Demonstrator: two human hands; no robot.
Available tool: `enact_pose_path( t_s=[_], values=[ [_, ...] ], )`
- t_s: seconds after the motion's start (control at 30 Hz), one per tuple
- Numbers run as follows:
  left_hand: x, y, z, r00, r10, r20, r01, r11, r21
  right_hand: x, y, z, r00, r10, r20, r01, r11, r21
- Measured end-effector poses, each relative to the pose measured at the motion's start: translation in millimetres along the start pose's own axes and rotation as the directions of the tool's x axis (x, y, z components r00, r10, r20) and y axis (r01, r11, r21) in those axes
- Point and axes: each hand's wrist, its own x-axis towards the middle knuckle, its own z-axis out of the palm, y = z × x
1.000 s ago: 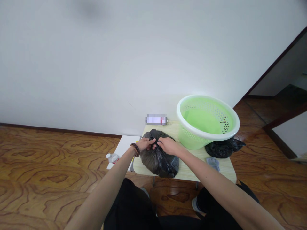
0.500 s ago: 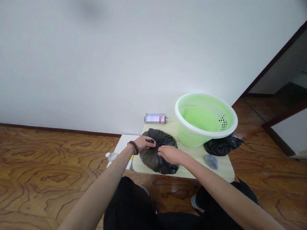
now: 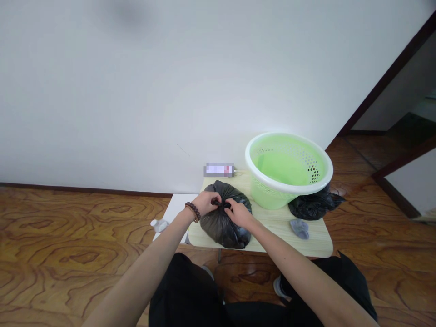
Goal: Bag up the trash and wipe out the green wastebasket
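Note:
A full black plastic bag (image 3: 223, 227) rests on the left part of a small light wood table (image 3: 272, 229). Its top is gathered into folds at the middle. My left hand (image 3: 207, 203), with a beaded bracelet at the wrist, pinches the gathered plastic from the left. From the right, my right hand (image 3: 237, 212) grips the same gathered neck, its thumb and fingers closed on the plastic. Whether a knot lies between the fingertips is hidden.
A green basket with a white rim (image 3: 250, 159) stands at the table's back right. Beside it lie another black bag (image 3: 313, 205) and a grey cloth item (image 3: 299, 228). A blurred-out device (image 3: 218, 170) is at the wall. A white bottle (image 3: 159, 225) sits at left on a white surface (image 3: 175, 209).
My right hand has turned and its fingers now close on the bag's neck from above. My left fingers have curled in tighter. The bag stays in place.

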Motion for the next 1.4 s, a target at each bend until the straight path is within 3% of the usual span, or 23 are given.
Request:
enact_pose_path(
  t_s=[0.13, 0.23, 0.37, 0.5, 0.63, 0.73, 0.93, 1.13, 1.23, 1.4],
  values=[
    [2, -1, 8.2, 0.993, 0.104, -0.052, -0.097, 0.986, 0.136, 6, -2, -4, 0.993, -0.08, -0.088, 0.075, 0.995, -0.062],
    [-1, -2, 23.4, 0.985, 0.09, -0.147, -0.059, 0.977, 0.205, 12, 0, -4, 0.991, -0.111, -0.076, 0.106, 0.992, -0.07],
    [-9, -10, 40.4, 0.943, 0.081, -0.324, -0.022, 0.983, 0.183, 17, 10, -3, 0.994, -0.091, -0.06, 0.095, 0.993, 0.075],
    [-14, -18, 46.1, 0.884, 0.096, -0.458, -0.034, 0.989, 0.142, 21, 13, -6, 0.991, -0.024, -0.135, 0.052, 0.976, 0.211],
    [-13, -21, 48.9, 0.882, 0.122, -0.455, -0.05, 0.985, 0.168, 33, 4, -11, 0.955, -0.164, -0.248, 0.22, 0.95, 0.22],
    [-12, -23, 51.9, 0.883, 0.142, -0.448, -0.058, 0.979, 0.197, 45, -1, -11, 0.947, -0.262, -0.183, 0.305, 0.913, 0.269],
    [-10, -29, 53.0, 0.845, 0.124, -0.52, -0.051, 0.987, 0.152, 62, 9, -12, 0.943, -0.333, 0.015, 0.319, 0.914, 0.252],
    [-9, -30, 45.9, 0.845, 0.069, -0.53, -0.055, 0.998, 0.042, 72, 24, -19, 0.91, -0.337, 0.242, 0.215, 0.882, 0.42],
    [-10, -30, 44.2, 0.854, 0.019, -0.521, -0.033, 0.999, -0.018, 73, 26, -22, 0.91, -0.324, 0.259, 0.183, 0.873, 0.451],
    [-12, -26, 39.2, 0.86, -0.003, -0.51, -0.04, 0.996, -0.074, 70, 16, -24, 0.941, -0.316, 0.123, 0.282, 0.93, 0.235]
  ],
)
